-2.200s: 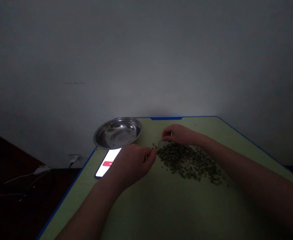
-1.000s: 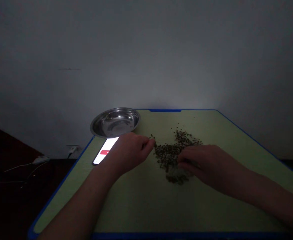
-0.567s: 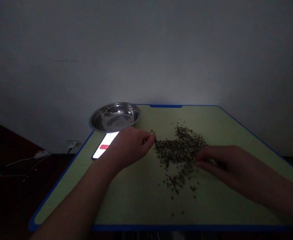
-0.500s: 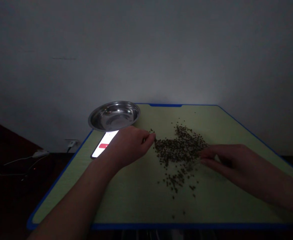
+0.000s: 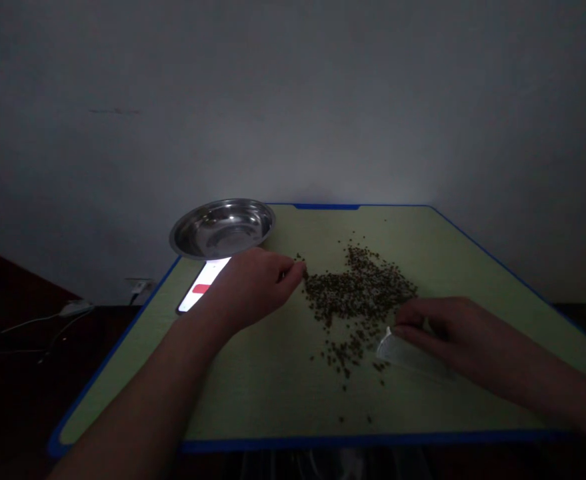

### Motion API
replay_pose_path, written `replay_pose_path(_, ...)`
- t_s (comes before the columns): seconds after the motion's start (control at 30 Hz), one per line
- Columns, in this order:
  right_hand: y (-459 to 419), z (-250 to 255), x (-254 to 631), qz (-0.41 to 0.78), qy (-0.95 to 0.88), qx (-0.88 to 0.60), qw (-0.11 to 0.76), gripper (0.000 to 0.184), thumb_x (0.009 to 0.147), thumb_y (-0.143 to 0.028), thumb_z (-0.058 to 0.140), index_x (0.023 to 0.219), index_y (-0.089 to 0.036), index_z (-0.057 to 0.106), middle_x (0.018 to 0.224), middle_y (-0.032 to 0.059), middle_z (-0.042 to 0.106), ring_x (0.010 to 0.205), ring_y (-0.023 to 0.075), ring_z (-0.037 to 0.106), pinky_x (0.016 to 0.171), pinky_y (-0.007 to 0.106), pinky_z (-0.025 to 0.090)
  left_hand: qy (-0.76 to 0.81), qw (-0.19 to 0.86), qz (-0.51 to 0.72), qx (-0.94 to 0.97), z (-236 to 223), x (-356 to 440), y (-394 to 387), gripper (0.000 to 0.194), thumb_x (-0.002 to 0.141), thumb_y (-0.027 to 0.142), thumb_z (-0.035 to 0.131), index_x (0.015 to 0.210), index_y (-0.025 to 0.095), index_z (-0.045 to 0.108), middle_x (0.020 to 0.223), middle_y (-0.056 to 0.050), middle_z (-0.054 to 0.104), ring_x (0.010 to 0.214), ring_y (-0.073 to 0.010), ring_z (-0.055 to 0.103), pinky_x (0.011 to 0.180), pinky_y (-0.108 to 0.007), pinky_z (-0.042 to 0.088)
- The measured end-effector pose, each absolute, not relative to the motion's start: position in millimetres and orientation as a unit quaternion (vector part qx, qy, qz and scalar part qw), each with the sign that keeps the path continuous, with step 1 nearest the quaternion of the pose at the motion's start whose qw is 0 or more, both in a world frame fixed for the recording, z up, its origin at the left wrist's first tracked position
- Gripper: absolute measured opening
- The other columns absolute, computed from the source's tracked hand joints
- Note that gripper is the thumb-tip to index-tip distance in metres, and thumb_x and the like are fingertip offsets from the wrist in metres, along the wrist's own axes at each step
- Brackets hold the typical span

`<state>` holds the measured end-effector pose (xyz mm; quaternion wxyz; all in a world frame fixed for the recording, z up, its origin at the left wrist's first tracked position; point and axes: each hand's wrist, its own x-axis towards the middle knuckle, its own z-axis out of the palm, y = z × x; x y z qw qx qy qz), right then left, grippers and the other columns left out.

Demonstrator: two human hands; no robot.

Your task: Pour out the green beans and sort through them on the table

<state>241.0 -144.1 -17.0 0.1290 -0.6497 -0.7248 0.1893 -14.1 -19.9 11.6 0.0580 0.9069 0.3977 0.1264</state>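
A loose pile of small dark brown grains [image 5: 355,293], too dim to name exactly, spreads over the table's middle. My left hand [image 5: 260,283] is at the pile's left edge, thumb and forefinger pinched together. Whatever may be between those fingertips is too small to make out. At the pile's right side, my right hand [image 5: 445,330] is closed on the edge of a see-through plastic piece [image 5: 403,353]. This piece is tilted low over the table, its curved edge near the lower grains, and part of it is hidden under the hand.
A steel bowl [image 5: 223,250] stands at the table's back left corner. Partly behind my left wrist lies a phone [image 5: 200,289] with a lit screen. The green table [image 5: 273,400] has a blue rim and meets a grey wall. Cables [image 5: 75,309] lie at the left.
My right hand has drawn slightly toward me, and the see-through plastic piece in it now shows more plainly. My left hand stays pinched at the pile's edge. The view has shifted slightly.
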Motion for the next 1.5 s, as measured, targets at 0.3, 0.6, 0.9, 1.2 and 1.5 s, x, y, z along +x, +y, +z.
replay_pose_path(0.3, -143, -18, 221, 0.233, -0.732, -0.634, 0.091, 0.024, 0.088, -0.038, 0.047, 0.076, -0.025, 0.063, 0.069, -0.0021, 0.065, 0.061, 0.0137, 0.057, 0.055, 0.027, 0.038, 0.398, 0.066, 0.124, 0.907, 12, -13, -21, 0.046, 0.091, 0.039, 0.039, 0.052, 0.017, 0.051, 0.044, 0.003, 0.039, 0.043, -0.009, 0.031, 0.049, -0.028, 0.016)
replay_pose_path(0.6, -139, -14, 206, 0.229, -0.753, -0.606, 0.114, 0.022, 0.087, -0.031, 0.049, 0.077, -0.023, 0.066, 0.07, 0.0001, 0.067, 0.062, 0.015, 0.059, 0.055, 0.027, 0.04, 0.391, 0.069, 0.13, 0.909, 12, -14, -21, 0.047, 0.091, 0.04, 0.04, 0.052, 0.017, 0.051, 0.044, 0.003, 0.037, 0.043, -0.0087, 0.03, 0.049, -0.029, 0.016)
replay_pose_path(0.9, -135, -14, 194, 0.225, -0.767, -0.592, 0.109, 0.022, 0.087, -0.033, 0.052, 0.073, -0.023, 0.066, 0.066, -0.0009, 0.066, 0.06, 0.0137, 0.057, 0.054, 0.026, 0.036, 0.397, 0.075, 0.125, 0.906, 13, -13, -23, 0.046, 0.09, 0.04, 0.04, 0.052, 0.017, 0.052, 0.044, 0.003, 0.037, 0.043, -0.009, 0.029, 0.049, -0.029, 0.015)
replay_pose_path(1.2, -137, -14, 183, 0.228, -0.782, -0.568, 0.115, 0.016, 0.084, -0.029, 0.055, 0.077, -0.024, 0.069, 0.068, -0.001, 0.068, 0.061, 0.0136, 0.058, 0.057, 0.027, 0.036, 0.395, 0.068, 0.123, 0.908, 13, -12, -22, 0.047, 0.091, 0.04, 0.04, 0.051, 0.017, 0.049, 0.044, 0.003, 0.036, 0.043, -0.0089, 0.03, 0.05, -0.029, 0.014)
replay_pose_path(1.5, -141, -15, 175, 0.284, -0.798, -0.519, 0.116, 0.016, 0.086, -0.03, 0.056, 0.08, -0.023, 0.069, 0.072, -0.0018, 0.071, 0.064, 0.0125, 0.061, 0.057, 0.024, 0.038, 0.395, 0.062, 0.136, 0.907, 13, -12, -23, 0.047, 0.09, 0.039, 0.041, 0.049, 0.017, 0.049, 0.043, 0.003, 0.037, 0.043, -0.0087, 0.029, 0.05, -0.029, 0.016)
